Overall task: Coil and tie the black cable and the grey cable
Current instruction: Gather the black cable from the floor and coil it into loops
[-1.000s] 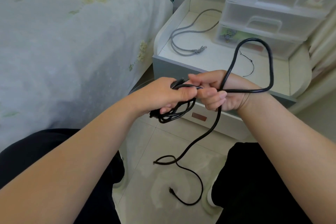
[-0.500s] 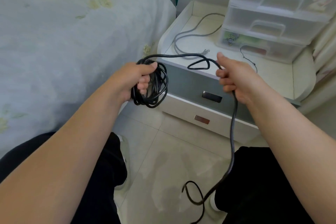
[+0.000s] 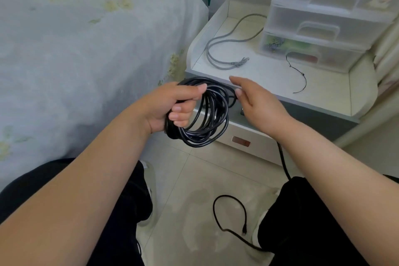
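Left hand (image 3: 170, 103) is curled tight around the coiled black cable (image 3: 207, 114), loops hanging below the fist in front of the nightstand (image 3: 323, 84). Right hand (image 3: 257, 103) is loose beside the coil, fingers straight; the tail drops under it to the floor. The grey cable (image 3: 220, 49) lies uncoiled on the nightstand top.

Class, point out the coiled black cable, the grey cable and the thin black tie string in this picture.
black cable (image 3: 207, 123), head view, on the coiled loops below the fingers.
grey cable (image 3: 212, 42), head view, on its curved middle stretch.
thin black tie string (image 3: 304, 80), head view, on its lower curve.
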Action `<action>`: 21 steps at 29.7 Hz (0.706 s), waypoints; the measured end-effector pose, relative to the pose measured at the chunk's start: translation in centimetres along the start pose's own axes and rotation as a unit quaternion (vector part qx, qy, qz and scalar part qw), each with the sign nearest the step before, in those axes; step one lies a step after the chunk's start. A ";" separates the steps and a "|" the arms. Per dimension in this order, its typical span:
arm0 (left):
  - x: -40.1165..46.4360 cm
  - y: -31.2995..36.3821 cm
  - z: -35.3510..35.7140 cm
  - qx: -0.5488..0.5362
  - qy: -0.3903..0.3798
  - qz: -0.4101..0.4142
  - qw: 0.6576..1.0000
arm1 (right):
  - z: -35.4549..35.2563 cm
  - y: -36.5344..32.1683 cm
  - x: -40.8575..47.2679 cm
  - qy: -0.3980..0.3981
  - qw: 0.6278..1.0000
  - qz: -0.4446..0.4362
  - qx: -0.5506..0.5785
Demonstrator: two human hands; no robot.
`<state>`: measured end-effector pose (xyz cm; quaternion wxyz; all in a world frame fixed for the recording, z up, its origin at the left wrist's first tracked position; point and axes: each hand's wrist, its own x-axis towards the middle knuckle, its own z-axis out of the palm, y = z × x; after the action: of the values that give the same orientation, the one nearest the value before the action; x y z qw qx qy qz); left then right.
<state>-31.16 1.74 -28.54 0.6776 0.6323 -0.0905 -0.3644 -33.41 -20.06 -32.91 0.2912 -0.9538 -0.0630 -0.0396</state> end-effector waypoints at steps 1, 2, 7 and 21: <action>0.0 -0.1 0.2 0.011 -0.003 -0.002 1.000 | 0.1 -0.9 -0.3 0.030 0.997 -0.024 0.060; 0.0 -0.1 0.4 0.018 -0.006 -0.003 1.000 | 0.2 -1.6 -0.6 0.043 0.992 -0.038 0.112; -0.4 -0.1 0.8 0.045 0.004 0.030 0.999 | 0.3 -3.1 -0.9 0.028 0.944 0.007 0.330; -0.6 0.2 0.6 0.168 -0.016 0.078 0.983 | -3.4 -1.0 0.1 0.042 0.994 -0.027 0.095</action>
<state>-31.88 1.62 -28.02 0.5869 0.7220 -0.2106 -0.3001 -33.55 -21.10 -29.51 0.3819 -0.9171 -0.0799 -0.0816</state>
